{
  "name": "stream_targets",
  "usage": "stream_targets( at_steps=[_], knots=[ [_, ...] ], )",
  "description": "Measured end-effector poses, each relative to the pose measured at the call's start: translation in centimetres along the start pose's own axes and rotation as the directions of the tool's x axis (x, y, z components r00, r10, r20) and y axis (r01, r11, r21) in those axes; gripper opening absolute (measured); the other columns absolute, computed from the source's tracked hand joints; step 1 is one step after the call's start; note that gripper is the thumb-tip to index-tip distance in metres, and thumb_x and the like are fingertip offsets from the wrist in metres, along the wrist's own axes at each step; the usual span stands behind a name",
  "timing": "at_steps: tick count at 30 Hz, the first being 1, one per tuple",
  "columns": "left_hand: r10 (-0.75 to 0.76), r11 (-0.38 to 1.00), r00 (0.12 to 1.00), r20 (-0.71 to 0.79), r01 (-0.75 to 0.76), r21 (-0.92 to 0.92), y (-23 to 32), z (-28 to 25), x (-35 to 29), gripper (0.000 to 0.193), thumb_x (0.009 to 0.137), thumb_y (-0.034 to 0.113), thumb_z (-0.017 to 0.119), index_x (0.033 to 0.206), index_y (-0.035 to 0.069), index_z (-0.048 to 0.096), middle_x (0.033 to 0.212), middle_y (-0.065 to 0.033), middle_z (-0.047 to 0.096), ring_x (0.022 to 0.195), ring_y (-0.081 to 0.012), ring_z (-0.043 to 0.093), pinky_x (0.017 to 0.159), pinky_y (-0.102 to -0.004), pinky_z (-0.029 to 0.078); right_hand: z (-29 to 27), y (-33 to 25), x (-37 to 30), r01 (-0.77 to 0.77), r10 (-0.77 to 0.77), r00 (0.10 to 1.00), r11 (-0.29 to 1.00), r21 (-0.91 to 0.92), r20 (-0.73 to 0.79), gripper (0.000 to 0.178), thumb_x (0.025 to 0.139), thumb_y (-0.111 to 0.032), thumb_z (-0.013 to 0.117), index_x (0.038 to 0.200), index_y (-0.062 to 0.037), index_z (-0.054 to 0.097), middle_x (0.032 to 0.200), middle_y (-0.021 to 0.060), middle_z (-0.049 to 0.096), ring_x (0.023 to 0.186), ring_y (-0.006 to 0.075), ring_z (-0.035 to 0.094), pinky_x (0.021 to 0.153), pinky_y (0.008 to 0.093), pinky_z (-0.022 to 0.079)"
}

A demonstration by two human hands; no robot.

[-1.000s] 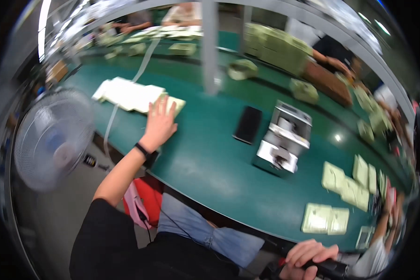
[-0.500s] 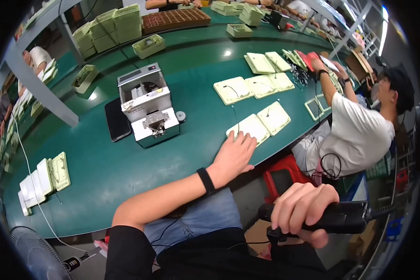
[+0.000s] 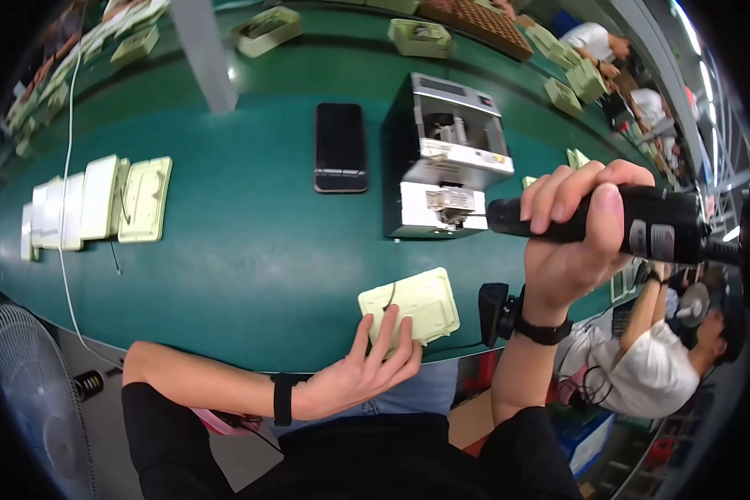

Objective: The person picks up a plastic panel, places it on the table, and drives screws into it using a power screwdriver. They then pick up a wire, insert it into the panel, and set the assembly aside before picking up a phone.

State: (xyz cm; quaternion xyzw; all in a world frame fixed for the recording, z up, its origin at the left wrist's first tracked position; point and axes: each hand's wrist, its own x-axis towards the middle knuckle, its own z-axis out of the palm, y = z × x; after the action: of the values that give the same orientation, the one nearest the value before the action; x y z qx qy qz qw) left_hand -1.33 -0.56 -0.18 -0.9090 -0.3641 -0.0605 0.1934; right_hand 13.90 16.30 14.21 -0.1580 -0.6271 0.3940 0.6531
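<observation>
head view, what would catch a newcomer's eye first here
The right hand stands out first, raised at right and gripping a black power screwdriver whose tip points at the grey machine in the middle of the green table. Next, the left hand at the near edge rests its fingers on a pale green panel. A black phone lies left of the machine.

Bright overhead light, mild glare, heavy fisheye bending at edges.
</observation>
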Motion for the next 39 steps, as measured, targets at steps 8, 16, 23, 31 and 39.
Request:
stream_targets(
  at_steps=[8, 16, 23, 31, 39],
  knots=[
    [-0.117, 0.993, 0.99, -0.074, 0.115, -0.024, 0.6, 1.0, -1.8, 0.048, 0.095, 0.034, 0.053, 0.135, 0.008, 0.059, 0.118, -0.0135, 0.06, 0.114, -0.0404, 0.064, 0.085, -0.0588, 0.059, 1.6, 0.5, -2.6, -0.114, 0.115, 0.993, 0.992, -0.045, 0.014, 0.017, 0.101, -0.021, 0.055, 0.112, -0.0093, 0.049, 0.067, 0.004, 0.046, 0.049, 0.0136, 0.041, 0.048, 0.0311, 0.04],
    [-0.093, 0.995, 0.994, -0.055, 0.094, 0.015, 0.3, 1.2, -1.8, 0.055, 0.091, 0.035, 0.056, 0.138, 0.007, 0.058, 0.113, -0.0113, 0.059, 0.112, -0.0395, 0.065, 0.082, -0.0603, 0.061, 2.1, 1.2, -7.3, -0.143, 0.148, 0.983, 0.988, -0.057, 0.107, 0.021, 0.101, -0.025, 0.055, 0.113, -0.0097, 0.046, 0.066, 0.005, 0.045, 0.044, 0.0144, 0.04, 0.043, 0.032, 0.039],
    [-0.081, 0.996, 0.995, -0.057, 0.082, 0.025, 0.4, 1.3, -1.3, 0.055, 0.09, 0.034, 0.057, 0.138, 0.007, 0.058, 0.112, -0.0115, 0.06, 0.112, -0.0392, 0.065, 0.081, -0.059, 0.062, 1.9, 1.9, -7.3, -0.18, 0.185, 0.974, 0.983, -0.048, 0.129, 0.021, 0.101, -0.024, 0.055, 0.112, -0.0088, 0.045, 0.065, 0.0054, 0.045, 0.043, 0.015, 0.04, 0.043, 0.0326, 0.039],
    [-0.081, 0.996, 0.995, -0.057, 0.084, 0.043, 0.3, 1.2, -1.5, 0.053, 0.092, 0.034, 0.055, 0.137, 0.006, 0.059, 0.111, -0.0115, 0.062, 0.11, -0.0405, 0.067, 0.081, -0.0587, 0.062, 1.7, 2.1, -7.3, -0.18, 0.181, 0.979, 0.984, -0.017, 0.099, 0.021, 0.101, -0.023, 0.056, 0.112, -0.0083, 0.044, 0.065, 0.0056, 0.045, 0.043, 0.0155, 0.041, 0.043, 0.0328, 0.039],
    [-0.062, 0.997, 0.996, -0.062, 0.065, 0.037, 0.1, 1.1, -1.5, 0.052, 0.093, 0.033, 0.054, 0.135, 0.004, 0.06, 0.111, -0.013, 0.063, 0.109, -0.0411, 0.068, 0.079, -0.0578, 0.063, 1.8, 1.0, -8.0, -0.131, 0.134, 0.986, 0.991, -0.036, 0.1, 0.022, 0.1, -0.024, 0.055, 0.112, -0.0084, 0.044, 0.064, 0.0061, 0.045, 0.043, 0.0156, 0.041, 0.043, 0.0326, 0.04]
  ],
)
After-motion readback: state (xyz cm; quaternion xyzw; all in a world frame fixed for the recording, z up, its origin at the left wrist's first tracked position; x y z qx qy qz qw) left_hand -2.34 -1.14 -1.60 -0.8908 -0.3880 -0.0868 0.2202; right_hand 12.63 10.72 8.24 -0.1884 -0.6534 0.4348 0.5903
